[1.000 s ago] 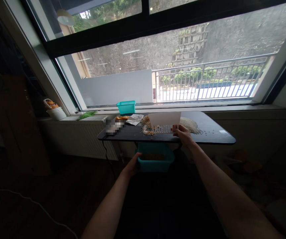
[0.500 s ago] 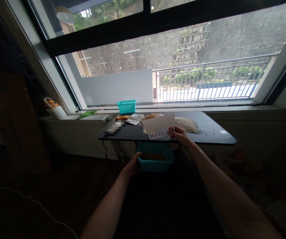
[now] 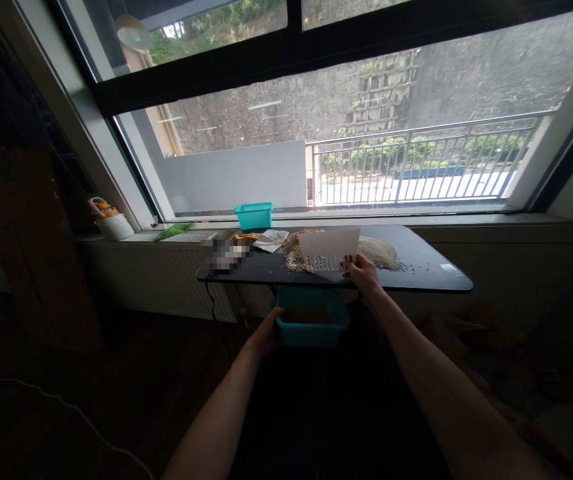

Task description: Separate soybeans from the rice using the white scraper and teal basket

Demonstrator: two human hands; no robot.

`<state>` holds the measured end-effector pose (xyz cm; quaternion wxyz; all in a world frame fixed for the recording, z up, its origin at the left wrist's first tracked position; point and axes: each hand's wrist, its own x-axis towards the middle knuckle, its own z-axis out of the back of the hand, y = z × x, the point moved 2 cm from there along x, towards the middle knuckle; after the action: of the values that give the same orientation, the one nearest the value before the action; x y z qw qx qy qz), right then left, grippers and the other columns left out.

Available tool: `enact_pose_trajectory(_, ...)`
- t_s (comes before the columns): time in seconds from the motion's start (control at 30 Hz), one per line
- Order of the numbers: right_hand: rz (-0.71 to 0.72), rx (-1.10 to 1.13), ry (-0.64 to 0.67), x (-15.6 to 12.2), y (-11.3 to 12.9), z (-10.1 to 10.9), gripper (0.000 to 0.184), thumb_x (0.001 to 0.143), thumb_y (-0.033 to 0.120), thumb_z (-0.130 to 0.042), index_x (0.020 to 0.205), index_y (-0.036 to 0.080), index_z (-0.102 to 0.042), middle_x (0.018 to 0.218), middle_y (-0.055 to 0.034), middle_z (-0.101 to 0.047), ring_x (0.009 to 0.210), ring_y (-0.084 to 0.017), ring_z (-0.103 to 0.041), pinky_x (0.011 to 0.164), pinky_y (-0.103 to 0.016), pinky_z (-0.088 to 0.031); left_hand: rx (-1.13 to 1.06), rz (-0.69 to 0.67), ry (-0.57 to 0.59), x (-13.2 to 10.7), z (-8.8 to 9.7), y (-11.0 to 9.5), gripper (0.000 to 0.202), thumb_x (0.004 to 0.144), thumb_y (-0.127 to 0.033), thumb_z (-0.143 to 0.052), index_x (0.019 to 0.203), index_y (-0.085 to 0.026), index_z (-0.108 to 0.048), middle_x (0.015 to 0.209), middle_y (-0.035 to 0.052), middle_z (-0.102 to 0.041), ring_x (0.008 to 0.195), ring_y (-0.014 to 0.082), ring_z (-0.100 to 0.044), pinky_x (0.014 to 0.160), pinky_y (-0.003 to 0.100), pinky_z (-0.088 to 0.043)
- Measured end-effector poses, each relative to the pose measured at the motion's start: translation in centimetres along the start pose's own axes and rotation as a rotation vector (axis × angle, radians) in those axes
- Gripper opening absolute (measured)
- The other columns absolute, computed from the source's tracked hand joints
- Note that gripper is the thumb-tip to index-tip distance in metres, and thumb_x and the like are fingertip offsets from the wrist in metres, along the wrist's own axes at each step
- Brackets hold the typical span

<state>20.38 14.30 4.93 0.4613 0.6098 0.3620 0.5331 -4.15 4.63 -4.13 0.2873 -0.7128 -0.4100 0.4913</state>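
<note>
My right hand [image 3: 361,272] grips the lower right corner of a white slotted scoop [image 3: 328,249], which stands upright on the dark table [image 3: 416,273]. A pile of mixed grain [image 3: 294,250] lies just left of and behind the scoop, and a paler grain heap [image 3: 379,251] lies to its right. My left hand [image 3: 266,333] holds the left side of a teal tub [image 3: 310,325] below the table's front edge; brownish grain shows inside it.
A second teal tub [image 3: 253,215] sits on the windowsill. White paper [image 3: 270,240] and an orange item [image 3: 244,237] lie at the table's back left. A white pot [image 3: 112,227] stands on the sill at left. A cable [image 3: 56,400] runs across the floor.
The scoop was lifted and tilted with grain on it half a second ago. It is now back upright on the table by the grain pile. My left hand and the tub stayed put.
</note>
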Motion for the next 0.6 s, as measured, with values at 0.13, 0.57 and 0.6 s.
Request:
enact_pose_trajectory(0.13,0.009,0.011,-0.044,-0.01,-0.09,-0.07,0.024,0.063,0.039,-0.064,0.072,0.019,-0.056,0.071,-0.0012,-0.06,0.068,-0.015,-0.06,0.048,-0.023,-0.053,-0.01,-0.003,-0.004,0.01,-0.03,-0.01,0.043,0.074,-0.046,-0.049,0.107,-0.02,-0.054,0.093,0.0071,-0.064,0.088,0.0224,-0.059,0.069,0.031,-0.048)
enact_pose_trajectory(0.57,0.045,0.087,0.051,0.2,-0.48,-0.11,0.042,0.056,0.055,-0.067,0.074,0.019,-0.054,0.073,-0.0002,-0.06,0.071,-0.015,-0.061,0.058,-0.027,-0.055,-0.013,-0.01,0.008,0.12,-0.08,0.04,0.045,0.074,-0.046,-0.05,0.109,-0.019,-0.055,0.091,0.0071,-0.065,0.086,0.0223,-0.06,0.066,0.03,-0.049)
enact_pose_trajectory(0.6,0.045,0.085,0.057,0.22,-0.49,-0.11,0.043,0.055,0.056,-0.067,0.073,0.019,-0.054,0.072,-0.0001,-0.06,0.071,-0.015,-0.061,0.058,-0.027,-0.055,-0.013,-0.011,0.004,0.12,-0.09,0.04,0.045,0.074,-0.046,-0.051,0.109,-0.019,-0.055,0.092,0.0072,-0.065,0.086,0.0223,-0.06,0.066,0.03,-0.049)
